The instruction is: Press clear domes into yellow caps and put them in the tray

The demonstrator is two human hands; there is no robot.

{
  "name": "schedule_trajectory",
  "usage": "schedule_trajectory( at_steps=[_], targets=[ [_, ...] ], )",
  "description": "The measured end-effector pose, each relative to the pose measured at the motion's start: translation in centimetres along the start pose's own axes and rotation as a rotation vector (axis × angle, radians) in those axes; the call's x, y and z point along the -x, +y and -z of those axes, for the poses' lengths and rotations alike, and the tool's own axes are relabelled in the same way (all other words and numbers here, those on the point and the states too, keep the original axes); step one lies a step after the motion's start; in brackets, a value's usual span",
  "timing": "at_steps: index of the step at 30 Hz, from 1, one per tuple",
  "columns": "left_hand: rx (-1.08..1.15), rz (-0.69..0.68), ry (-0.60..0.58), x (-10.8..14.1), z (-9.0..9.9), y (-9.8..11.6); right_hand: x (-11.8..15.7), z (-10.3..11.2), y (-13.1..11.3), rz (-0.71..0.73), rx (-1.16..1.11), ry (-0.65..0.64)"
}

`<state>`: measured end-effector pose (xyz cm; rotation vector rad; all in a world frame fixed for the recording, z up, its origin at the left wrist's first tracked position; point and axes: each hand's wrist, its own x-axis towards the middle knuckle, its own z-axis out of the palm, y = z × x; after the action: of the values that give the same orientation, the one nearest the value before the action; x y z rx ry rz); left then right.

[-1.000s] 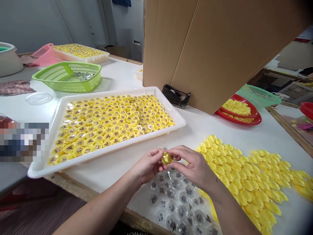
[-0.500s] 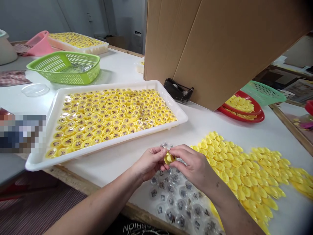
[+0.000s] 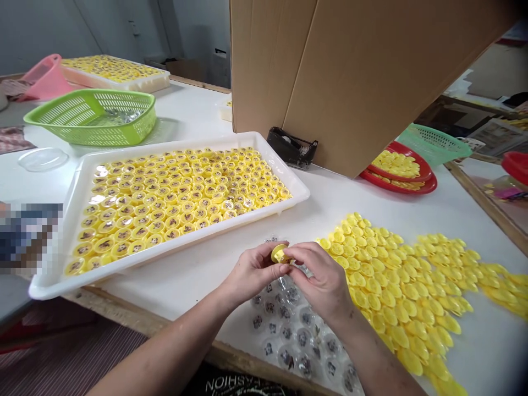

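Observation:
A small round yellow piece (image 3: 280, 254) is pinched between both hands above the table's front part. My left hand (image 3: 256, 270) grips its left side, with the thumb below it. On its right side, the fingertips of my right hand (image 3: 319, 274) are closed round it. Beneath the hands lie clear round pieces with small printed pictures (image 3: 303, 336). Many yellow oval pieces (image 3: 383, 280) spread out to the right. A white tray (image 3: 295, 184) at the left holds rows of yellow round pieces with pictures on top.
Behind the tray are a green basket (image 3: 142, 118), a black tape dispenser (image 3: 291, 147) and a large cardboard sheet (image 3: 350, 71). Red plates (image 3: 427, 182) with yellow pieces stand at the back right. The wooden table edge (image 3: 231, 357) runs along the front.
The yellow piece has been turned in my fingers, so its wide round rim now faces up. Both hands have moved slightly up and left. The whole view has shifted a little.

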<state>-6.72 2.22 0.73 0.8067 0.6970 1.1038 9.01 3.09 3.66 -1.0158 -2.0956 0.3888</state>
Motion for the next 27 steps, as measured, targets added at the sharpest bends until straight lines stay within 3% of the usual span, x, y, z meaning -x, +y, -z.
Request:
schedule_trajectory(
  at_steps=[10,20,27],
  targets=[
    [-0.005,0.022,0.02,0.2,0.1,0.9,0.5,0.7,-0.4,0.018,0.021,0.035],
    [0.024,0.006,0.013,-0.1,0.4,0.2,0.6,1.0,-0.7,-0.006,0.035,-0.002],
    [0.03,0.023,0.04,0.1,0.2,0.2,0.6,0.8,-1.5,0.067,0.217,0.056]
  ],
)
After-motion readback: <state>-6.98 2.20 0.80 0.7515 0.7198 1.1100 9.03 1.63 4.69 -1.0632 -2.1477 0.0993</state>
